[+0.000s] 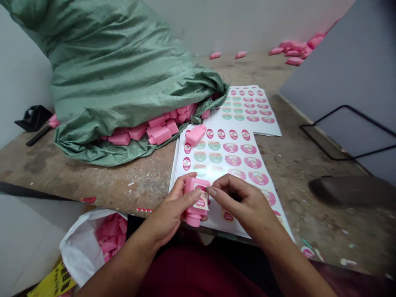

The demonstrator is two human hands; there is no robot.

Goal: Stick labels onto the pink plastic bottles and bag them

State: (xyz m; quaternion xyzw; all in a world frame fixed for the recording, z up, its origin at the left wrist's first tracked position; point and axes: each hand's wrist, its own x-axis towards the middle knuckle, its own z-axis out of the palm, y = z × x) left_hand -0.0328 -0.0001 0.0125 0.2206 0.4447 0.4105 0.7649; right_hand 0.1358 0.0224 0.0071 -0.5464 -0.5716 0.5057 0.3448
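My left hand [168, 210] is closed around a small pink plastic bottle [195, 201], holding it neck-down above the near edge of a sticker sheet [230, 165]. My right hand [241, 202] pinches a label sticker [201, 202] with thumb and forefinger against the bottle's front face. A second pink bottle [195, 135] lies loose on the sheet's far left corner. The sheet carries rows of oval pink and green stickers.
A big green woven sack [117, 82] spills pink bottles [154, 130] onto the worn table [139, 181]. A second sticker sheet [247, 107] lies behind. A white bag [82, 247] of pink bottles sits low left. More bottles [293, 51] lie far right. A black wire frame [346, 132] stands right.
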